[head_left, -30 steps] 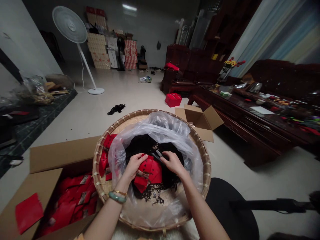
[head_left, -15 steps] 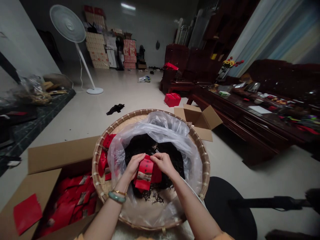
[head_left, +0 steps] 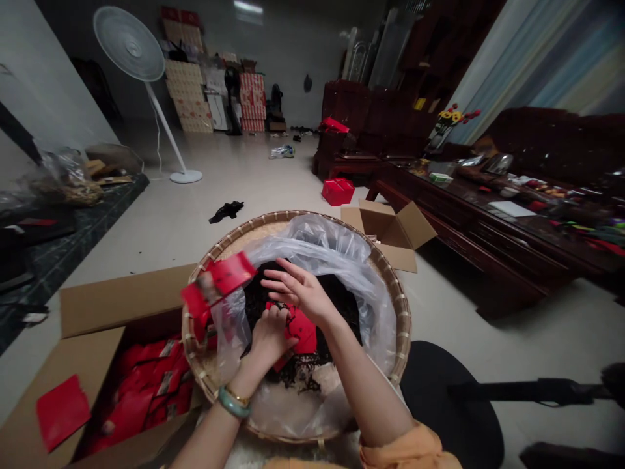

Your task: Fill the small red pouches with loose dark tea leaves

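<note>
A round woven basket (head_left: pixel 401 311) sits in front of me, lined with a clear plastic bag (head_left: pixel 319 246) that holds a heap of dark loose tea leaves (head_left: pixel 342 296). My left hand (head_left: pixel 267 333), with a green bracelet on its wrist, is closed on a bunch of red foil packets (head_left: pixel 301 329) over the leaves. My right hand (head_left: pixel 299 290) reaches across above it, fingers spread and holding nothing. One red packet (head_left: pixel 222 279) is in the air just left of those fingers, above the basket's left rim.
An open cardboard box (head_left: pixel 122 303) at lower left holds several red packets (head_left: pixel 141 384). A smaller open carton (head_left: pixel 390 228) lies behind the basket. A dark wooden table (head_left: pixel 488 228) runs along the right, a standing fan (head_left: pixel 129 45) is at far left, and a black stool (head_left: pixel 454 404) is at lower right.
My right hand let go of a red packet and opened; the packet now flies left toward the box. My left hand sank lower with the remaining packets.
</note>
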